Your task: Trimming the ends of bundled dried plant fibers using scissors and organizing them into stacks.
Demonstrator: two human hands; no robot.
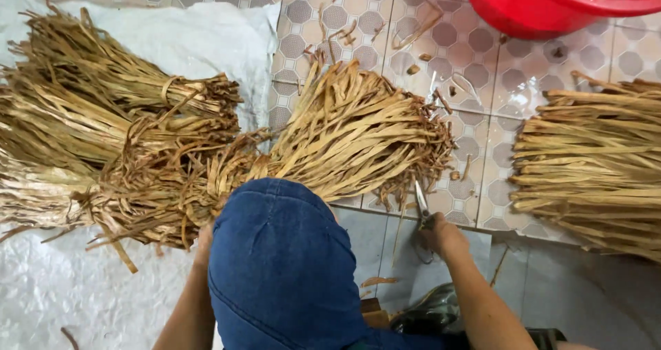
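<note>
My right hand (443,235) grips a pair of scissors (421,204), blades pointing up at the frayed ends of a loose bundle of dried tan leaf strips (351,133) on the tiled floor. My left hand (204,242) is mostly hidden behind my blue-clad knee (282,260); it rests against the tangled ends of tied strip bundles (124,143) at the left. Whether it grips them is hidden.
A white woven sheet (172,36) lies under the left bundles. Another stack of strips (592,160) lies at the right. A red plastic basin (544,2) stands at the top right. Small cut scraps (420,57) litter the patterned tiles.
</note>
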